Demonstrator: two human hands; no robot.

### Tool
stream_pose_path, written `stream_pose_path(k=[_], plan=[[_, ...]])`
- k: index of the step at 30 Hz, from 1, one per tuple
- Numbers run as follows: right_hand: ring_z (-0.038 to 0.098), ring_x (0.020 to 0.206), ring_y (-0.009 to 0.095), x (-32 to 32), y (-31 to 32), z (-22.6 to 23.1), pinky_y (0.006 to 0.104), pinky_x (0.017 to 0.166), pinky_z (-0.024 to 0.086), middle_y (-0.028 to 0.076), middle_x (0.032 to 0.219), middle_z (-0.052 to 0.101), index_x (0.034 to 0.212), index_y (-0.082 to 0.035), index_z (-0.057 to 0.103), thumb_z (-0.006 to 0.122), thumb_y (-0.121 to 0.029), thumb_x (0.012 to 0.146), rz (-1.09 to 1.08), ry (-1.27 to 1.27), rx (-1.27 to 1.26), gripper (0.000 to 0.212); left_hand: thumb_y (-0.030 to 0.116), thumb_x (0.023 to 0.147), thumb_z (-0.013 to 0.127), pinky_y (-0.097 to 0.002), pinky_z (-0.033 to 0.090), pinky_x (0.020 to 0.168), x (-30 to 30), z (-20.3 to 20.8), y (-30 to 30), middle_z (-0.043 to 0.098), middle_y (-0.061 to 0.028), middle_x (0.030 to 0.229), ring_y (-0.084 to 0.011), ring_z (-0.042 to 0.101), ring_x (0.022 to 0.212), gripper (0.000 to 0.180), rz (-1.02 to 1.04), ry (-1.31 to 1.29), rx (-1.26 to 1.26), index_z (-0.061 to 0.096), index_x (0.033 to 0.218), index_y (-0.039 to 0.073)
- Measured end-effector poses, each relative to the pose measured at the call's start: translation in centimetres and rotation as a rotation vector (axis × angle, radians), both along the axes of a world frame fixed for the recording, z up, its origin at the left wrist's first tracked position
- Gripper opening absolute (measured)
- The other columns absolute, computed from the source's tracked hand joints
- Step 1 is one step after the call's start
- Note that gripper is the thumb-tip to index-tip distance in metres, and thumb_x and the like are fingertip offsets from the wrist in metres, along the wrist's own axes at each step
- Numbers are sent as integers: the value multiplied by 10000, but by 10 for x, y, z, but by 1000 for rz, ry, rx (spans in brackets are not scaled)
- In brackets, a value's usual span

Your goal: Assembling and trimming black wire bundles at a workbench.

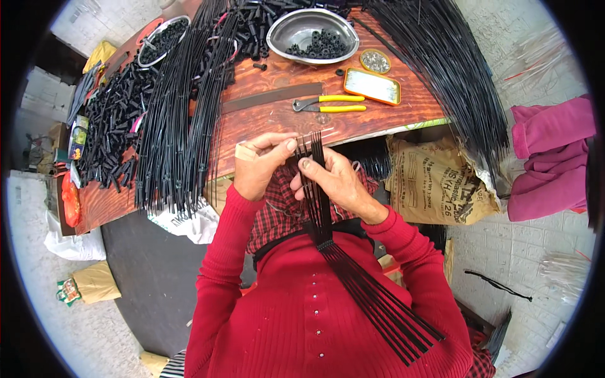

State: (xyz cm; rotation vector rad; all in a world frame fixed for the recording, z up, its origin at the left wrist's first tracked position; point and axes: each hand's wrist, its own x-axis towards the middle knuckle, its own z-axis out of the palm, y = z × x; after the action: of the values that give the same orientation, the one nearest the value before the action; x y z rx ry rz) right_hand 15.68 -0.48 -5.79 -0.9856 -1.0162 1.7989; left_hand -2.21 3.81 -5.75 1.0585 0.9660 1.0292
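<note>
A bundle of thin black ribs, like umbrella ribs, runs from my hands down across my red sweater. A dark band gathers it near the waist, and below that the ribs fan out to the right. My right hand is closed round the upper part, its thumb lying across the ribs. At the left of their tips, my left hand pinches a thin light wire, which passes by the upper ends. Whether the wire goes through the ribs is too small to tell. A tan patch covers part of the left hand.
On the wooden table lie yellow-handled pincers, a flat metal bar, an orange-rimmed tin and a metal bowl of black rings. Long black rods hang over its edge. A printed brown sack stands below.
</note>
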Motion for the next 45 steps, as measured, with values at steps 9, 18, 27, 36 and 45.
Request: stream_pose_path(k=[9, 18, 27, 36, 45], plan=[[621, 610, 133, -9, -6, -15, 241, 567, 511, 90, 776, 650, 1097, -20, 511, 553, -264, 1010, -78, 54, 74, 263, 53, 908, 679, -268, 525, 774, 4, -4, -1, 697, -81, 969, -116, 642, 845, 180, -38, -63, -30, 675, 1066, -35], [612, 597, 135, -15, -2, -28, 253, 567, 503, 73, 742, 633, 1125, -13, 505, 514, -299, 1024, -132, -23, 116, 303, 76, 900, 695, -253, 519, 732, 5, -13, 8, 698, -61, 913, -98, 632, 791, 182, -1, -43, -42, 679, 1051, -23], [604, 585, 142, -10, 4, -29, 265, 570, 510, 84, 726, 626, 1054, -22, 498, 512, -308, 1022, -168, -35, 68, 288, 143, 913, 692, -229, 492, 695, 7, -15, 25, 694, -45, 920, -79, 606, 776, 219, -125, -73, -127, 684, 1087, 9], [616, 571, 150, 0, 15, -43, 282, 563, 514, 89, 705, 632, 1047, 7, 492, 483, -261, 1032, -225, -41, 72, 268, 166, 955, 620, -225, 471, 703, 3, -2, 95, 699, -29, 891, -61, 599, 777, 236, -163, 259, 153, 684, 1114, 3], [606, 578, 152, 12, 16, -40, 280, 570, 512, 94, 707, 620, 1005, -19, 488, 499, -301, 1032, -231, -30, 54, 284, 149, 955, 631, -209, 459, 682, 13, -19, 131, 683, -17, 873, -54, 588, 772, 207, -141, 258, 157, 684, 1088, 0]])
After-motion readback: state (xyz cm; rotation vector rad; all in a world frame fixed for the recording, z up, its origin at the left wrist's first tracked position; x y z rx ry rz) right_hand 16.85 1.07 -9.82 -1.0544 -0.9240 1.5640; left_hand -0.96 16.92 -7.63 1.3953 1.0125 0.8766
